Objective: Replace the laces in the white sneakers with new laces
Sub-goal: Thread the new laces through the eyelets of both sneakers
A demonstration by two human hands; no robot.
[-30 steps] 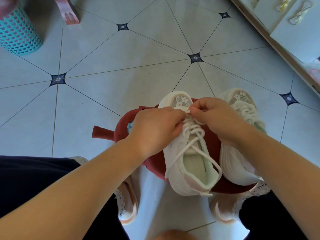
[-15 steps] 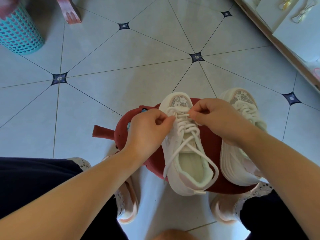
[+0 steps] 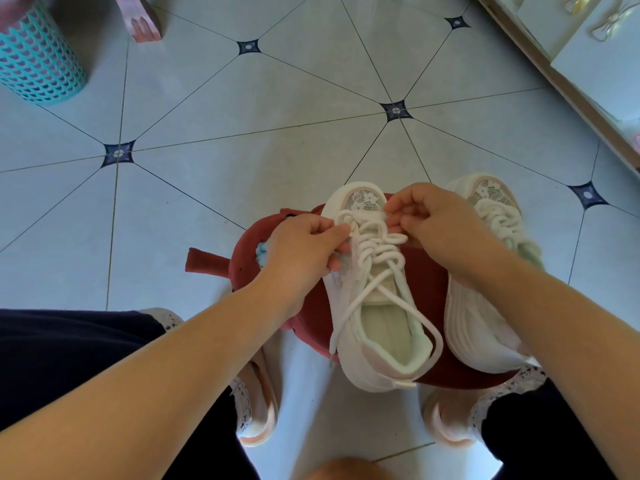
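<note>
While the left hand point(image 3: 304, 247) and the right hand point(image 3: 436, 223) each pinch the white lace point(image 3: 377, 251) at its toe rows, a white sneaker point(image 3: 384, 327) sits on a red stool point(image 3: 429, 271) on the tiled floor point(image 3: 242, 133), toward 5 o'clock in the view. Both grips are closed on the lace, left at the shoe's 9 o'clock side, right at 3. An uneven pull is the likely trouble: the rows lie slack and bunched, and drawing 1 side harder could leave the 2 loose ends unequal or drag 1 back through its eyelet. 1 end dangles off the stool at 7 o'clock and could snag. The heel appears to overhang the stool's near edge, so a hard tug toward 6 could tip the shoe to the floor. Its long axis runs 6 to 12 o'clock, toe away from the person and leaning slightly toward 11, heel nearest, opening upward. A second sneaker point(image 3: 485, 306), laced, stands just beside it at 3 o'clock, pointing the same way.
</note>
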